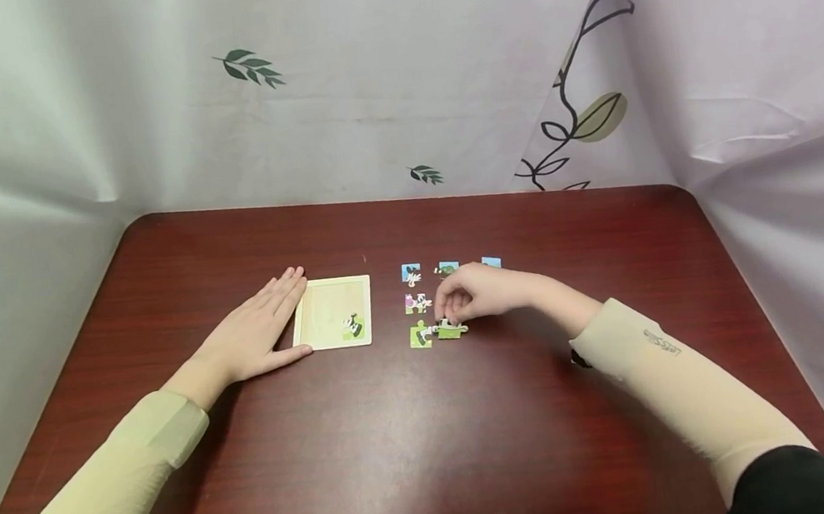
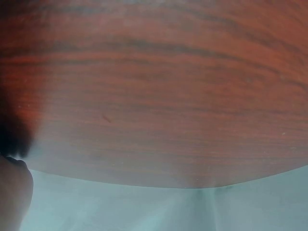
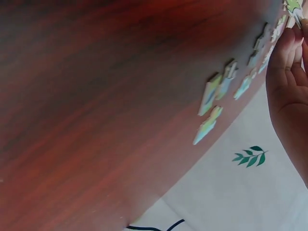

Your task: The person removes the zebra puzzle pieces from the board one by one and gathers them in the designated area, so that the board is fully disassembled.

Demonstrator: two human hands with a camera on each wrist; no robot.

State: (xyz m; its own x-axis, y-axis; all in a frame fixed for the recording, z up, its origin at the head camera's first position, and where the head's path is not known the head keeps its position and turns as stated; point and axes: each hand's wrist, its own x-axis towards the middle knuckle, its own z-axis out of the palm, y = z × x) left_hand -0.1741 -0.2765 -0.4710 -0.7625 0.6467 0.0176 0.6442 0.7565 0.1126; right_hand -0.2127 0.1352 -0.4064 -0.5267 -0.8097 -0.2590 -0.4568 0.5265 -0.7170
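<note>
A square wooden puzzle tray (image 1: 320, 313) lies left of the table's middle, with one panda puzzle piece (image 1: 354, 326) in its lower right corner. My left hand (image 1: 257, 328) rests along the tray's left edge, fingers straight and thumb spread towards the near corner. In the left wrist view only a dark bit of that hand (image 2: 14, 192) shows. To the right of the tray, my right hand (image 1: 487, 289) pinches a green-edged puzzle piece (image 1: 451, 332). The right wrist view shows this puzzle piece (image 3: 294, 10) raised at the fingertips.
Loose puzzle pieces lie in rough rows: a blue piece (image 1: 410, 274) at the back, a pink-and-green one (image 1: 415, 303) in the middle and a green one (image 1: 420, 336) in front. More back-row pieces (image 1: 491, 262) are partly behind the right hand. Pale cloth (image 1: 364, 86) surrounds the dark red table (image 1: 372, 454).
</note>
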